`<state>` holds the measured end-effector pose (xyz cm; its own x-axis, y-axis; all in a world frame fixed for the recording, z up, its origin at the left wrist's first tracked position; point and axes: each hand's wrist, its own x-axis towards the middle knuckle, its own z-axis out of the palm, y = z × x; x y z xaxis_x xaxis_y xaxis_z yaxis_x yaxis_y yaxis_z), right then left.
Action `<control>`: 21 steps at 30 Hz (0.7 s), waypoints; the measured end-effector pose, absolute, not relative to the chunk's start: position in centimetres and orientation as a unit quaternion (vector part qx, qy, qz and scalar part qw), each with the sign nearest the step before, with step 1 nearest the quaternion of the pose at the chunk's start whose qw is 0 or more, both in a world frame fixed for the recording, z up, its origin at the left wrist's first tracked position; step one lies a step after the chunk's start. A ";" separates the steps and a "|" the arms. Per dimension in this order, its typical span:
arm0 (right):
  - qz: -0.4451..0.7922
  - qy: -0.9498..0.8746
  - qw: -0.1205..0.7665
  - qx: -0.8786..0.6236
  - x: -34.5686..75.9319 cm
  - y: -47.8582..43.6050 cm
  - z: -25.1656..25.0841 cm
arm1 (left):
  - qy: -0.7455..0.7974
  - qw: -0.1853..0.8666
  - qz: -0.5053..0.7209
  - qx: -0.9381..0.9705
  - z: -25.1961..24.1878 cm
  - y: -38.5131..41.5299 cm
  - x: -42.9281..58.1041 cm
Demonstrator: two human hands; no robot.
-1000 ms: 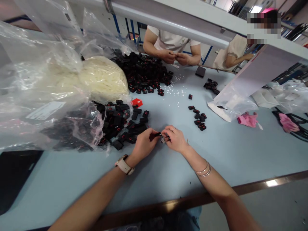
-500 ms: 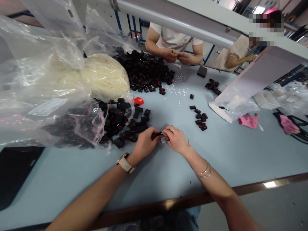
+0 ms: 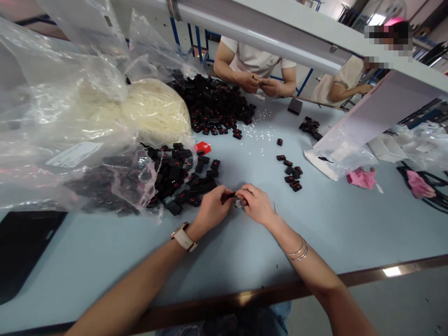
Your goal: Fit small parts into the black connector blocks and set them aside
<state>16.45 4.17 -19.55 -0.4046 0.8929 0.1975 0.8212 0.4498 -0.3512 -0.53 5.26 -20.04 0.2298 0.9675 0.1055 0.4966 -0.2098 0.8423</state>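
Note:
My left hand (image 3: 214, 206) is closed in a pinch on a small black plastic part (image 3: 230, 195) just above the table. Opposite it, my right hand (image 3: 255, 204) has its fingertips pressed together at the part's right end. A small shiny, clear-looking piece (image 3: 240, 203) shows under the right fingers, which seem to grip it; its kind is not plain. Beside my left hand, black plastic parts with red marks (image 3: 177, 175) spill from a clear bag. Several similar black parts (image 3: 293, 176) lie to the right of my hands.
A big heap of black parts (image 3: 213, 105) and scattered white bits (image 3: 261, 130) lie farther back. Clear bags, one with cream-coloured pieces (image 3: 157, 112), fill the left. A red piece (image 3: 203, 148), pink gloves (image 3: 362, 178) and a black tray (image 3: 26, 252) rest around. A co-worker's hands (image 3: 261, 84) work opposite.
My hands stay nearly in place, with the shiny piece under the right fingers showing at a slightly different angle. The whole view has shifted slightly.

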 end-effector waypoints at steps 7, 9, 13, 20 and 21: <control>0.099 -0.833 0.236 -0.490 16.8 4.4 -20.9 | 0.529 0.353 0.340 0.693 -20.2 5.3 -0.6; 0.097 -0.835 0.234 -0.489 16.8 4.4 -21.0 | 0.529 0.356 0.339 0.692 -20.2 5.3 -0.6; 0.131 -0.826 0.250 -0.488 16.8 4.4 -20.8 | 0.526 0.359 0.337 0.694 -20.1 5.4 -0.7; 0.200 -0.792 0.339 -0.466 16.7 4.7 -20.6 | 0.523 0.352 0.325 0.705 -20.0 5.3 -0.8; 0.198 -0.779 0.360 -0.473 16.6 4.8 -20.6 | 0.523 0.351 0.325 0.705 -20.0 5.3 -0.8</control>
